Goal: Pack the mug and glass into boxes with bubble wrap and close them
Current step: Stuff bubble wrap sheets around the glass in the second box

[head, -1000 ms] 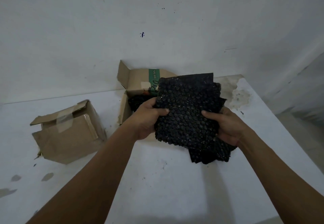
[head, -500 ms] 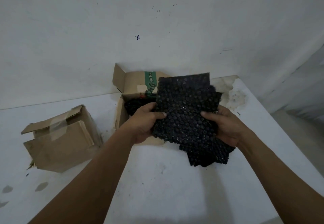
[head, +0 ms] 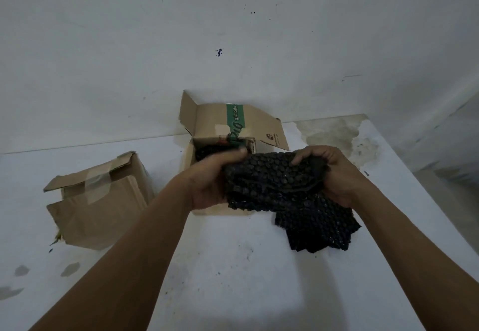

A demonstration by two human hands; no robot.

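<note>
Black bubble wrap (head: 280, 188), held up as a flat sheet a second ago, is now folded over and bunched low, just in front of the open box (head: 259, 128). The left hand (head: 210, 183) grips its left edge and the right hand (head: 334, 172) curls over its top right, both clenched on it. More dark wrap shows inside the box. Neither mug nor glass is visible, so I cannot tell whether either is packed. The sheet is probably being wadded as padding for that box.
</note>
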